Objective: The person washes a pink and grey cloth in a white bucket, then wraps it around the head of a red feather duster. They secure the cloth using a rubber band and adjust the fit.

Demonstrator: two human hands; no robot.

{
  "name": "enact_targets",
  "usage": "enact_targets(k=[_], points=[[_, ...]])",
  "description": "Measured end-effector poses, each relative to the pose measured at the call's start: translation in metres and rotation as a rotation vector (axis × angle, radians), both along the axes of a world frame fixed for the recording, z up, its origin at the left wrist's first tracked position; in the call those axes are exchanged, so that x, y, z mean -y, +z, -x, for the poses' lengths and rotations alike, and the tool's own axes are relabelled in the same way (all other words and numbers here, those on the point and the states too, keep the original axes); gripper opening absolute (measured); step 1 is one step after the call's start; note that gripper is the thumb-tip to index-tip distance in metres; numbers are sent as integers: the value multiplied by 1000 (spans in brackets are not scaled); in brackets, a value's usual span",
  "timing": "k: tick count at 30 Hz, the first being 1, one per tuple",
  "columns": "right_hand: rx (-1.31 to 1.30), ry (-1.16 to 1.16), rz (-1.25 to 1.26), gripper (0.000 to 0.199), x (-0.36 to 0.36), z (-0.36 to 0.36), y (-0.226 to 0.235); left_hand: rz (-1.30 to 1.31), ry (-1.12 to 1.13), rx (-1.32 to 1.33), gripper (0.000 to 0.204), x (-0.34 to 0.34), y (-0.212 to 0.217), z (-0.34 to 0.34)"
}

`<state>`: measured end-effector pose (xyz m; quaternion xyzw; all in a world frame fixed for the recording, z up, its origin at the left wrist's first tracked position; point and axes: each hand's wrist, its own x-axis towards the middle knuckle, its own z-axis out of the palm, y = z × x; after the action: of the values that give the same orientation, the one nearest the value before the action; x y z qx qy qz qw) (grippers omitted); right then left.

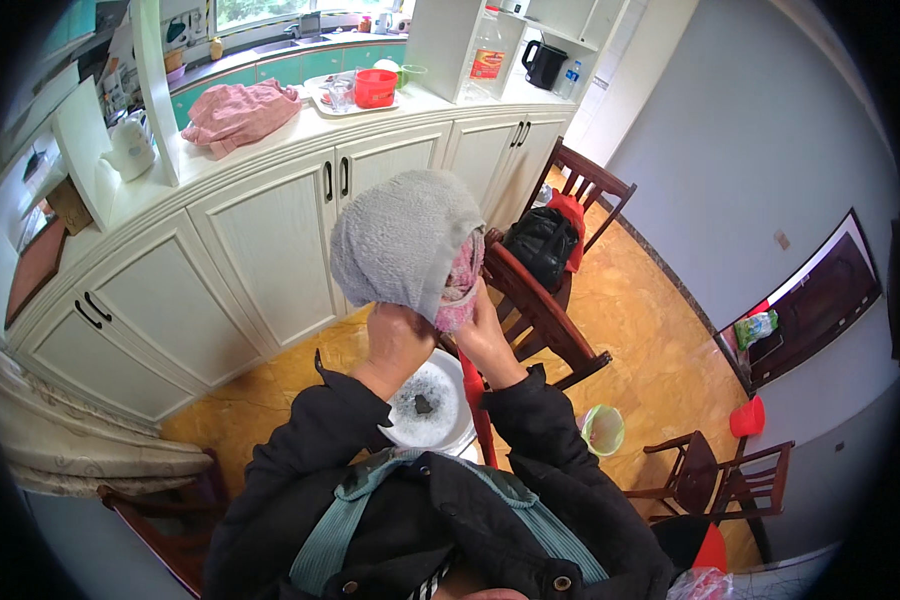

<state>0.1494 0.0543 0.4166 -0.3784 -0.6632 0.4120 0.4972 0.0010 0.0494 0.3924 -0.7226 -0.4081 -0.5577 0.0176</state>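
Held up in front of me is a grey towel [395,235], bunched and draped over a pink patterned cloth [462,280] that shows at its right side. My left hand [398,335] is closed at the towel's lower edge, its fingers partly hidden under the fabric. With closed fingers, my right hand [483,335] grips the pink cloth. A red pole [476,405] runs down from just below my hands; whether its top goes into the cloths is hidden. Beneath my wrists stands a white bucket [462,440] of foamy water with something dark in it.
White cabinets [265,240] line the far side, carrying a pink cloth heap [238,115] and a tray [342,108] with a red container [375,88]. A wooden chair [540,300] stands close right, a black bag [542,245] beyond it. A green-rimmed bin [602,430] sits on the floor.
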Motion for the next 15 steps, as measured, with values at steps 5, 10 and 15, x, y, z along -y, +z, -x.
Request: enact_targets(k=[5, 10, 15], points=[[-127, -6, 104, 61, 4, 0, 8, 169, -140, -156, 20, 12, 8, 10], [-501, 4, 363, 43, -45, -6, -51, 204, -346, -307, 8, 44, 18, -7], [-721, -18, 475, 39, -45, 2, -48, 369, -396, -428, 7, 48, 12, -5]])
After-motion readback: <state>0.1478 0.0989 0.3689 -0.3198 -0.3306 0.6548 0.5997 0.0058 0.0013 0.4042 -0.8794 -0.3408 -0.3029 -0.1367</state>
